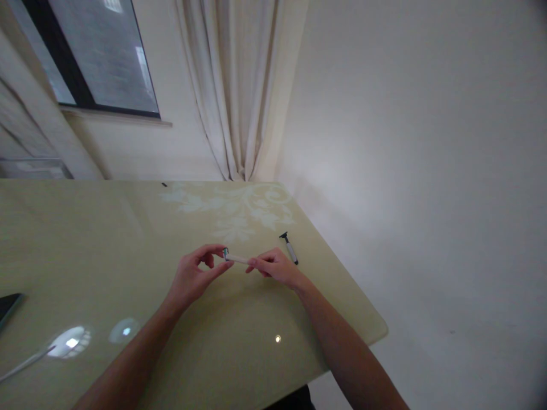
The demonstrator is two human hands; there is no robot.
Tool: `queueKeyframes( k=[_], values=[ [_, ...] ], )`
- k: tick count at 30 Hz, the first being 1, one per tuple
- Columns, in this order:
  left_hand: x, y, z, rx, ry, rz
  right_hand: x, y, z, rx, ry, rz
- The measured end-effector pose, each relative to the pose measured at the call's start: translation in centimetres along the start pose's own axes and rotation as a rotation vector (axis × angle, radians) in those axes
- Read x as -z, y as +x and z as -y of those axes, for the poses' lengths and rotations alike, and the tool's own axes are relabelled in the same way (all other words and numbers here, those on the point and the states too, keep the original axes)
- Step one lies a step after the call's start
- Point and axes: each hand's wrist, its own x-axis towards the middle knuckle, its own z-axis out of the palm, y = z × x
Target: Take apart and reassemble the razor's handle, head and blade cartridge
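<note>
Above the table, both hands hold one small razor (237,259) with a pale, cream-coloured handle and a dark head showing some green. My left hand (199,270) pinches the razor's head (226,254) between thumb and fingertips. The handle is gripped by my right hand (273,265), thumb on top, and its far end is hidden inside the fingers. Just beyond my right hand lies a second razor (291,249) on the tabletop, with a black head and a grey-and-black handle.
The glossy pale-green table (239,353) has a rounded right corner beside a white wall (427,171). A dark flat device (9,306) sits at the left edge, near a white cable (28,362). A small dark piece (164,184) rests by the back edge. Behind hang curtains (239,85).
</note>
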Motion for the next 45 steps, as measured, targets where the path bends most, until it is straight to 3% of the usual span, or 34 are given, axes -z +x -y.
queueKeyframes(
  k=[5, 9, 13, 18, 22, 26, 30, 34, 38, 43, 45],
  values=[
    [0.06, -0.07, 0.14, -0.001, 0.001, 0.004, 0.01, 0.13, -0.14, -0.017, -0.055, -0.082],
    [0.09, -0.04, 0.50, -0.003, 0.016, 0.006, -0.03, 0.04, 0.03, 0.003, -0.011, 0.026],
    [0.02, -0.03, 0.72, -0.003, 0.005, 0.013, 0.00, -0.04, 0.15, -0.022, -0.052, -0.037],
    [-0.09, -0.13, 0.47, -0.010, 0.016, 0.037, -0.02, 0.03, -0.03, -0.011, -0.054, 0.031],
    [-0.03, -0.24, 0.41, -0.015, 0.028, 0.053, 0.08, 0.10, -0.20, -0.018, -0.120, -0.074],
    [0.05, -0.33, 0.60, -0.027, 0.039, 0.041, 0.12, 0.03, -0.10, -0.006, -0.087, 0.016],
    [0.06, -0.34, 0.69, -0.031, 0.034, 0.055, 0.15, 0.01, -0.05, -0.019, -0.146, -0.089],
    [0.07, -0.26, 0.55, -0.035, 0.039, 0.041, 0.11, 0.01, 0.02, -0.010, -0.119, 0.003],
    [0.03, -0.21, 0.35, -0.037, 0.026, 0.042, 0.08, 0.07, -0.06, -0.016, -0.178, -0.124],
    [-0.04, -0.23, 0.05, -0.047, 0.033, 0.035, -0.03, 0.10, -0.12, 0.003, -0.125, -0.053],
    [-0.03, -0.22, -0.05, -0.047, 0.031, 0.036, -0.01, 0.14, -0.15, -0.002, -0.185, -0.117]
  ],
)
